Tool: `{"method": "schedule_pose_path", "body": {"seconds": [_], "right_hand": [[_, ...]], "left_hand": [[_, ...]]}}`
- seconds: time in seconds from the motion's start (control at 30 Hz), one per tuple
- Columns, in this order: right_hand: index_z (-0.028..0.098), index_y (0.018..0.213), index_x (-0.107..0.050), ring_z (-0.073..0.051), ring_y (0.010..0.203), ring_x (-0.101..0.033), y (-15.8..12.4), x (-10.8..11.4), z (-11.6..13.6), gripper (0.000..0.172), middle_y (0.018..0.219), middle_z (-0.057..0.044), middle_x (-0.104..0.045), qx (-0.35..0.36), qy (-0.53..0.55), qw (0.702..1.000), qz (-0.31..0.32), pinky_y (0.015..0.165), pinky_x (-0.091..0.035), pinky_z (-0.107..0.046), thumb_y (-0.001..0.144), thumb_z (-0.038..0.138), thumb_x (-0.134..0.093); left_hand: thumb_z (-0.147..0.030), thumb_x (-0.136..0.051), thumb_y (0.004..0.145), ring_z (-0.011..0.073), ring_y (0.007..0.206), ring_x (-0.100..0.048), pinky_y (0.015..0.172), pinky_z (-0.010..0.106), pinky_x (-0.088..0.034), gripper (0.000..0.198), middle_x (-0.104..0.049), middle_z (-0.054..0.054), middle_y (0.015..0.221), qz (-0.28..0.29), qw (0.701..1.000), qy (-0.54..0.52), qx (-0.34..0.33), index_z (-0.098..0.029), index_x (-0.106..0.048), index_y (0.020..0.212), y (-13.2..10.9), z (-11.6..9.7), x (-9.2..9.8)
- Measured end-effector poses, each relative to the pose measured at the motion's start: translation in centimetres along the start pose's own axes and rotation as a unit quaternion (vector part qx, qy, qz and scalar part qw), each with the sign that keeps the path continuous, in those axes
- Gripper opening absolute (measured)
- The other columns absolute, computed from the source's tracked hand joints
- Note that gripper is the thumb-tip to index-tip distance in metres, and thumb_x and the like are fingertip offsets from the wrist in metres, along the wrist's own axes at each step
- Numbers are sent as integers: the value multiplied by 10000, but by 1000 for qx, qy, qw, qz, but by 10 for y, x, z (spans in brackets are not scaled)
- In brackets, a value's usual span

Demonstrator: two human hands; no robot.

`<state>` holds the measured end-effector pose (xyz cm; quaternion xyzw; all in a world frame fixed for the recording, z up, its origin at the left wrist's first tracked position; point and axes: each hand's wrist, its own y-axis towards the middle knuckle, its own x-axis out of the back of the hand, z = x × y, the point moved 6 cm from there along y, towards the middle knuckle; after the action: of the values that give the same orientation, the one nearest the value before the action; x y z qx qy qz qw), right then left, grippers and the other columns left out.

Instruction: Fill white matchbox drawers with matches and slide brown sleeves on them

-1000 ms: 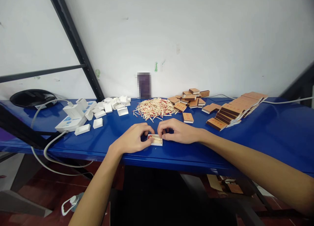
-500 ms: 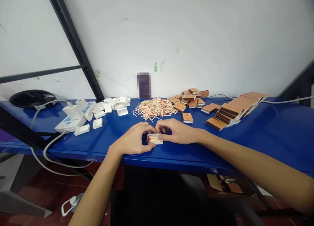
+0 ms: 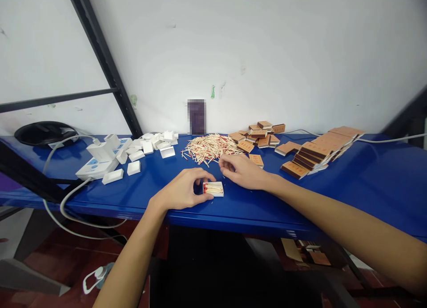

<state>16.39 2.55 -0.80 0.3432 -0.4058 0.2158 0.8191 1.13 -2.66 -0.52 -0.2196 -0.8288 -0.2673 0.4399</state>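
Note:
My left hand (image 3: 187, 188) grips a small white matchbox tray (image 3: 218, 194) at its left end, thumb in front and fingers behind. Inside the tray lie matches (image 3: 212, 189), their red heads toward the left. The tray sits near the front edge of the blue tabletop. My right hand (image 3: 242, 171) is behind and to the right of the tray, apart from it, with curled fingers drawn together. Its fingertips are at the front edge of a loose match pile (image 3: 211, 147); what they hold, if anything, cannot be made out.
Several white trays (image 3: 153, 143) lie at the left beside a power strip (image 3: 96, 166) with cables. Brown matchbox covers (image 3: 262, 136) are heaped right of the pile, and more stand stacked (image 3: 320, 147) farther right. A black shelf post (image 3: 103, 63) rises at the left.
My right hand has left the tray and moved back and right to the match pile. My left hand still holds the tray, which is hardly shifted.

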Motion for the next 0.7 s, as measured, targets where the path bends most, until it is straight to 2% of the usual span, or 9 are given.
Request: {"method": "schedule_pose_path", "body": {"seconds": [0.1,0.2,0.3,0.47,0.6,0.7], "right_hand": [[188,826,-554,-133,597,-487,2,5,-18,54,641,18,-554,-59,-64,996,-24,594,-318,-259,825,155,-512],[177,967,-595,-149,614,-509,3,6,-30,154,660,5,-576,-92,-102,990,-15,598,-327,-266,840,171,-508],[152,1085,-605,-176,700,-551,5,4,-33,251,753,-34,-616,-80,-128,988,-15,653,-379,-280,855,166,-506],[140,1189,-608,-231,961,-585,7,-1,-33,325,1073,-125,-605,-44,-149,988,-27,848,-446,-342,884,166,-498],[204,1290,-574,-226,982,-587,7,-9,-30,370,1140,-111,-571,-31,-155,987,10,846,-458,-348,934,220,-476],[204,1267,-594,-218,946,-589,8,-11,-27,346,1121,-106,-571,-22,-162,986,18,822,-458,-344,951,237,-457]], "left_hand": [[-295,-727,789,146,748,-573,730,289,-459,341,-673,9,912,1,1000,-21,8,-219,-665,1115,0,0,0],[-303,-731,788,140,725,-558,707,281,-451,341,-668,3,889,1,1000,-28,14,-221,-669,1113,0,1,0],[-314,-726,796,142,728,-556,703,281,-452,337,-671,6,905,0,1000,-27,15,-222,-667,1115,0,1,0],[-305,-690,811,183,843,-593,805,324,-470,323,-671,32,997,-12,1000,18,-1,-217,-654,1120,1,-1,0],[-374,-692,815,212,926,-601,865,352,-471,384,-664,45,1051,-10,999,36,3,-216,-637,1161,0,-1,-1],[-439,-607,891,218,956,-597,878,356,-463,357,-663,51,1060,-18,999,45,12,-212,-633,1165,1,2,0]]}}
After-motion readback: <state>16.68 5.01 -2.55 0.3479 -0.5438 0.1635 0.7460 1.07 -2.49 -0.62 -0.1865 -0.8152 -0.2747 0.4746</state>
